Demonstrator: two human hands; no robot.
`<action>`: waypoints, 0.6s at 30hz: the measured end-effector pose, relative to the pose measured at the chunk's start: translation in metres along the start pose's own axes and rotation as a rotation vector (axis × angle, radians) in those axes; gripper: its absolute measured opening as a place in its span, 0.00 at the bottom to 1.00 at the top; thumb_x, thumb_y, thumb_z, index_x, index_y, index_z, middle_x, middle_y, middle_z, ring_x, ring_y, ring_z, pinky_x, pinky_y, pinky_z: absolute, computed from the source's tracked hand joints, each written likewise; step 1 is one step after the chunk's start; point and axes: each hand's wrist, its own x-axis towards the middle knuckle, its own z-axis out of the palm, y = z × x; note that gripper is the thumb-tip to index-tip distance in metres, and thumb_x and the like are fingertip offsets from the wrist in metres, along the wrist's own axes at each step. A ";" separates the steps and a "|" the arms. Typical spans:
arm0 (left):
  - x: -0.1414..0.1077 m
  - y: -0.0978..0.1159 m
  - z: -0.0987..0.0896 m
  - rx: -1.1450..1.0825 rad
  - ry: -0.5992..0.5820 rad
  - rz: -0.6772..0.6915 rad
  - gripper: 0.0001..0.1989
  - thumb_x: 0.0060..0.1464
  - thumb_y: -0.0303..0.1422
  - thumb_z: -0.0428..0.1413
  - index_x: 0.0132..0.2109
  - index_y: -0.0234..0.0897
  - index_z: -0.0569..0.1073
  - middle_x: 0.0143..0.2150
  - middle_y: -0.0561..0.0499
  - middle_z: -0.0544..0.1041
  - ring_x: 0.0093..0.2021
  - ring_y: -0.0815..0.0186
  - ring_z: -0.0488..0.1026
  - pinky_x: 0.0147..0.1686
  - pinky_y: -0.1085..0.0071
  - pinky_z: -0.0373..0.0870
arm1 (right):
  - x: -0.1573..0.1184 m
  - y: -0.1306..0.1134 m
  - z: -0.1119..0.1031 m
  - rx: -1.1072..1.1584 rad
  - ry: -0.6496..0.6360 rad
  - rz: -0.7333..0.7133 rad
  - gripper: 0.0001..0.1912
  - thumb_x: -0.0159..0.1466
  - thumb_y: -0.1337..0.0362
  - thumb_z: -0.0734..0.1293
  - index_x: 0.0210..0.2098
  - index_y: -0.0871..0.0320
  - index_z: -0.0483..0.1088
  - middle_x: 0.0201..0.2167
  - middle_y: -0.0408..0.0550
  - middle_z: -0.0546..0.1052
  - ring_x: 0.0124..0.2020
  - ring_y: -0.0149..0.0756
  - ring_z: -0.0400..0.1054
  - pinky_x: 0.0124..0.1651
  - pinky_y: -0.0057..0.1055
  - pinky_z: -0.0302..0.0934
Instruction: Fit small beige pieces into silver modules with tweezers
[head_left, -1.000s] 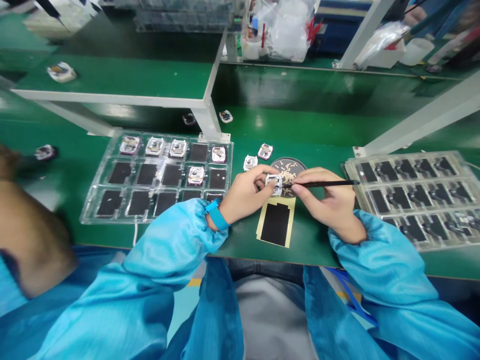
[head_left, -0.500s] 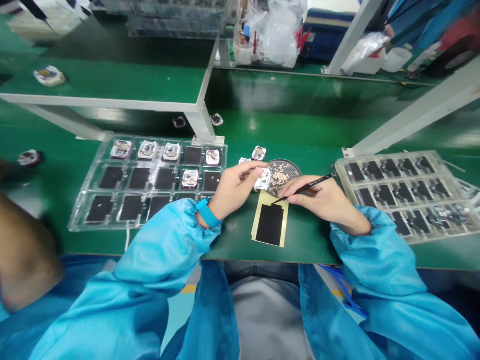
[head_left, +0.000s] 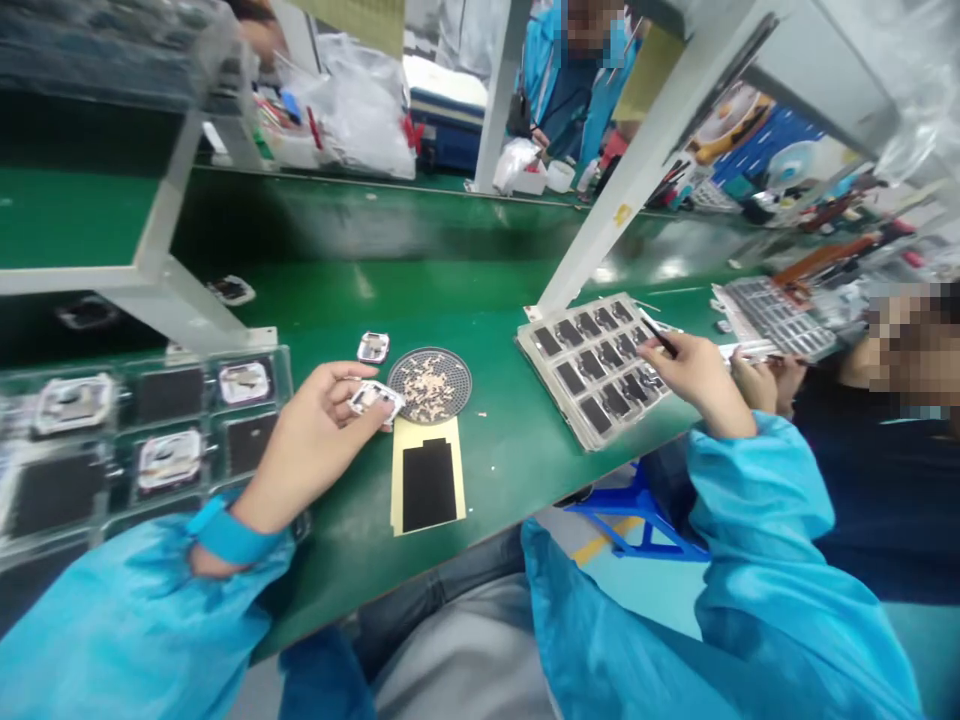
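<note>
My left hand (head_left: 319, 425) pinches a small white watch-like housing (head_left: 381, 404) with electronic parts showing in it, beside the round perforated dish (head_left: 469, 385). That dish holds many tiny pale scraps. In my right hand (head_left: 701, 378) is a thin black tool that looks like tweezers (head_left: 660, 338), its tip over the clear tray (head_left: 570, 428) of dark, thin parts on the right. Whether the tip touches a part cannot be made out. A black sheet (head_left: 429, 485) on yellowish backing paper lies on the green bench near my lap. Another white housing (head_left: 373, 347) rests behind my left hand.
At left, a clear compartment tray (head_left: 281, 375) holds several housings and black pads. White posts (head_left: 622, 170) and a raised shelf (head_left: 67, 225) frame the bench. A co-worker's hands (head_left: 765, 380) are close to my right hand, and a blue stool (head_left: 637, 520) stands below.
My view has turned right. My right hand has gone from the black sheet to the right tray with the tool. My left hand still holds the housing near the dish.
</note>
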 end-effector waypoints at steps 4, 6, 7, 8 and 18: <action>-0.001 0.007 -0.001 0.162 -0.018 -0.029 0.24 0.51 0.45 0.66 0.53 0.42 0.77 0.38 0.51 0.80 0.33 0.60 0.80 0.39 0.64 0.77 | 0.013 0.056 0.007 -0.294 -0.168 0.168 0.21 0.59 0.46 0.70 0.37 0.59 0.80 0.32 0.56 0.80 0.33 0.46 0.72 0.34 0.35 0.56; -0.002 0.010 -0.002 0.230 -0.036 -0.051 0.21 0.52 0.46 0.65 0.50 0.42 0.79 0.39 0.50 0.82 0.32 0.60 0.80 0.39 0.64 0.77 | 0.012 0.066 0.018 -0.307 -0.181 0.167 0.22 0.59 0.46 0.70 0.39 0.59 0.79 0.34 0.57 0.81 0.35 0.47 0.73 0.34 0.35 0.57; -0.002 0.010 -0.002 0.244 -0.046 -0.060 0.20 0.53 0.47 0.65 0.49 0.41 0.80 0.40 0.50 0.82 0.33 0.60 0.80 0.39 0.64 0.77 | 0.011 0.068 0.022 -0.301 -0.176 0.165 0.22 0.59 0.46 0.70 0.39 0.59 0.79 0.35 0.57 0.81 0.35 0.47 0.73 0.34 0.35 0.57; -0.002 0.011 -0.001 0.247 -0.053 -0.065 0.20 0.53 0.47 0.65 0.48 0.41 0.80 0.41 0.49 0.83 0.33 0.61 0.80 0.40 0.65 0.77 | 0.009 0.068 0.024 -0.295 -0.163 0.161 0.21 0.59 0.47 0.70 0.38 0.59 0.79 0.35 0.57 0.81 0.35 0.46 0.73 0.34 0.35 0.57; -0.006 0.007 0.005 0.082 -0.122 -0.088 0.22 0.53 0.47 0.66 0.48 0.36 0.80 0.42 0.46 0.83 0.32 0.66 0.77 0.35 0.70 0.76 | -0.015 -0.051 0.002 0.324 -0.040 -0.117 0.18 0.58 0.48 0.74 0.31 0.58 0.76 0.27 0.46 0.77 0.28 0.36 0.68 0.32 0.32 0.58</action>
